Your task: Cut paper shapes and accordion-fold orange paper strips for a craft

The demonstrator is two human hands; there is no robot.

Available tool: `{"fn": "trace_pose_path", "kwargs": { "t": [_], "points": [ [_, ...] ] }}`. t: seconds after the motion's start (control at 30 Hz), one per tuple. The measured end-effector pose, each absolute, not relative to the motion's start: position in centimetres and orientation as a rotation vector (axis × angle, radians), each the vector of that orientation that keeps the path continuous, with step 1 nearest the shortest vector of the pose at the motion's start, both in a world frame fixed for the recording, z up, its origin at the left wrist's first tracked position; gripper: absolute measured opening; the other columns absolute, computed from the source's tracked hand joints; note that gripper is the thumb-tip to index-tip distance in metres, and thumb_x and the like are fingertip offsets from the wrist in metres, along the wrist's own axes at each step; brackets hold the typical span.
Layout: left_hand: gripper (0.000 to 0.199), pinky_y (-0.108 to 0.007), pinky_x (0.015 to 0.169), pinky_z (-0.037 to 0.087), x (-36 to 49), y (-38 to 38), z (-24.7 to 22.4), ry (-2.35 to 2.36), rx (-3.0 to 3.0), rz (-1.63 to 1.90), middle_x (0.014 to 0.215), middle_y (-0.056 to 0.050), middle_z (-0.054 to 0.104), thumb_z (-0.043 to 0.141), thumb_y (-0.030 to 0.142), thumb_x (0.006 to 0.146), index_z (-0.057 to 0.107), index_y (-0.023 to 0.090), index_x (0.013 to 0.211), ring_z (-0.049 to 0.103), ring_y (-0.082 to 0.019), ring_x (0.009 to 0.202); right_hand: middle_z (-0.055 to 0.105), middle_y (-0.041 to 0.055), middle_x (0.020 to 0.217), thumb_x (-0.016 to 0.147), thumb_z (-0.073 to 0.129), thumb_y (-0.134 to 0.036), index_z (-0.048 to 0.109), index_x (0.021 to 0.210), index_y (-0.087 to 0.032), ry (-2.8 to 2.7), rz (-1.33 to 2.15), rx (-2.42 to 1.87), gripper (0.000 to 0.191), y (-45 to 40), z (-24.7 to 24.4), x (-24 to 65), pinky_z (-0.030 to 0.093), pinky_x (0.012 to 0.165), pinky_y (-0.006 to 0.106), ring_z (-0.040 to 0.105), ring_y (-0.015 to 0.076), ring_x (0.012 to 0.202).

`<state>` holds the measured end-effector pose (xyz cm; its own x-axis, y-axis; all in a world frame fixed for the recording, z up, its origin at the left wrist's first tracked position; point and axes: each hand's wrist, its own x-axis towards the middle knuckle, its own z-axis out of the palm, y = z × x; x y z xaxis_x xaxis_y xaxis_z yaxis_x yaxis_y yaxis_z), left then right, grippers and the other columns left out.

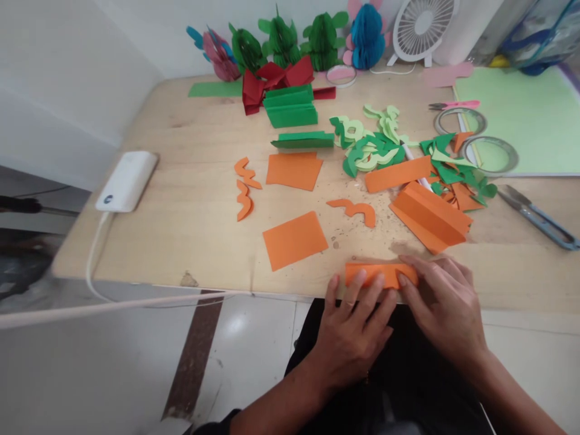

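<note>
A folded orange paper strip lies at the table's front edge under both hands. My left hand rests on it with the fingers spread, their tips pressing along its lower edge. My right hand pinches the strip's right end between thumb and forefinger. Up and to the left is a flat orange rectangle, with another orange sheet behind it. A wavy orange cutout lies just beyond the strip. Pleated orange paper sits beyond my right hand.
Green and orange scraps lie mid-table, with folded green paper to their left. Snips and tape rings are at right. A white power bank with a cable is at left. Paper figures and a fan stand behind.
</note>
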<state>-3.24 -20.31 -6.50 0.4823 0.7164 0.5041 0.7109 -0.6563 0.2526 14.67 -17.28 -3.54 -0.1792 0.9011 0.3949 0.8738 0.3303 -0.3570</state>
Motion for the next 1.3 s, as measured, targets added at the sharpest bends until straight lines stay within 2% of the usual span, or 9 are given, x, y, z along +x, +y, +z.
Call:
{"fn": "trace_pose_path", "kwargs": {
  "t": [0.1,0.33,1.3],
  "points": [
    [0.046,-0.055,0.116,0.013,-3.39,-20.61,-7.02,1.297,2.742,0.792,0.143,-0.009,0.05,0.054,0.038,0.088,0.055,0.019,0.13,0.028,-0.03,0.142,0.067,0.0026,0.074,0.088,0.056,-0.023,0.062,0.103,-0.017,-2.062,0.082,-1.559,0.017,-17.32,-3.45,14.64,0.039,0.079,0.037,0.056,0.0194,0.072],
    [0.049,-0.055,0.118,0.009,-3.41,-20.54,-6.78,1.333,2.757,0.686,0.147,-0.008,0.045,0.056,0.04,0.087,0.054,0.02,0.131,0.026,-0.029,0.143,0.067,0.0028,0.076,0.088,0.056,-0.024,0.063,0.104,-0.02,-2.077,0.104,-1.562,0.018,-17.4,-3.53,14.82,0.04,0.079,0.038,0.057,0.0202,0.072],
    [0.053,-0.054,0.116,0.014,-3.05,-20.79,-6.78,1.407,2.703,0.644,0.148,-0.01,0.042,0.059,0.037,0.085,0.051,0.02,0.134,0.032,-0.032,0.14,0.066,0.003,0.074,0.087,0.058,-0.021,0.062,0.101,-0.018,-2.097,0.096,-1.526,0.014,-17.27,-3.49,14.86,0.04,0.078,0.039,0.056,0.0207,0.073]
  ]
}}
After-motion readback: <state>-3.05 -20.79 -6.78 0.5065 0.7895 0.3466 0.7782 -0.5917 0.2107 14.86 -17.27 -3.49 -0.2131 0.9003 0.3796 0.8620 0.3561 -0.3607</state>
